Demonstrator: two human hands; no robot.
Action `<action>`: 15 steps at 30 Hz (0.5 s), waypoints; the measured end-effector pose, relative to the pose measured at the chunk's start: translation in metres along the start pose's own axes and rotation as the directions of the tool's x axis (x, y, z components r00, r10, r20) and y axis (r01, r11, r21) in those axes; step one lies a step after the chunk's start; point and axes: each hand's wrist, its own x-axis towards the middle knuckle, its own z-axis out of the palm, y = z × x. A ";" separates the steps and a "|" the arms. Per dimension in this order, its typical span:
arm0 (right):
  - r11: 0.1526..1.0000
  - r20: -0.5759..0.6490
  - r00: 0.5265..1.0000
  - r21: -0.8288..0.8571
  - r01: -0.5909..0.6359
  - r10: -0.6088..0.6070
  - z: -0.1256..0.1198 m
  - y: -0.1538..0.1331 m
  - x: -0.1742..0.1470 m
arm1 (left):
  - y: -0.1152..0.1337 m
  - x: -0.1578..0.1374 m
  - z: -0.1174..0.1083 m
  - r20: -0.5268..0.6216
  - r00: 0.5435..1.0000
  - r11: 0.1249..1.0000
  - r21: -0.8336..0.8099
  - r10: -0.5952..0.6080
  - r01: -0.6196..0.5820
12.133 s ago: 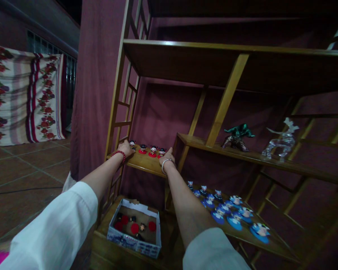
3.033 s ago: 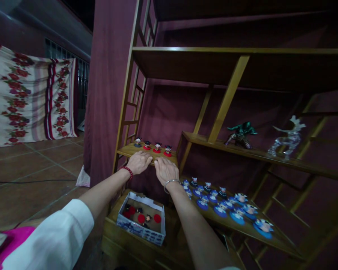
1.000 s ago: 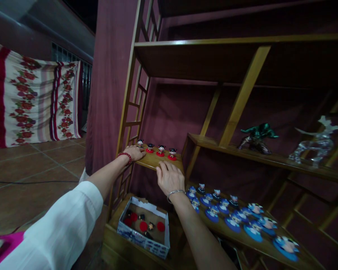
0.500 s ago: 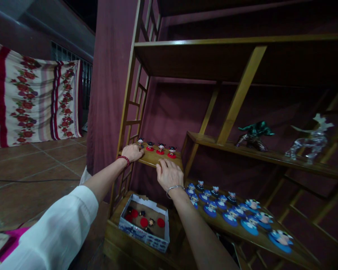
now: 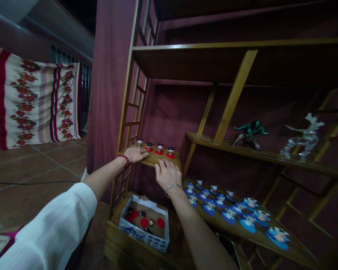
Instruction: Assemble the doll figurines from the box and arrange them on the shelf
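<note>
A row of several small black-haired figurines on red bases, among them the rightmost figurine [image 5: 170,152], stands on a small wooden shelf [image 5: 152,160]. My left hand [image 5: 136,154] lies over the shelf's left part, fingers stretched to the right and holding nothing. Its fingertips are close to the second figurine [image 5: 149,146]; whether they touch it I cannot tell. Behind that hand, the leftmost figurine [image 5: 140,142] is partly covered. My right hand [image 5: 168,174] rests on the shelf's front edge below the rightmost figurine, with its fingers laid out and nothing visible in them.
Below stands an open cardboard box [image 5: 143,235] holding red bases and loose figurine pieces. Blue-based figurines [image 5: 228,215] crowd a lower shelf at right. A green figure [image 5: 250,133] and a clear deer-like figure [image 5: 301,140] stand higher up. A lattice side frame [image 5: 129,112] borders the left.
My left hand has shifted slightly right, its fingers now stretched out flatter toward the second figurine. My right hand stays on the shelf edge. The view has turned slightly.
</note>
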 end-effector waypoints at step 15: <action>1.000 0.020 1.000 0.028 -0.001 0.001 -0.001 0.001 -0.001 | 0.003 0.010 0.008 -0.018 0.998 0.998 0.045 0.054 -0.053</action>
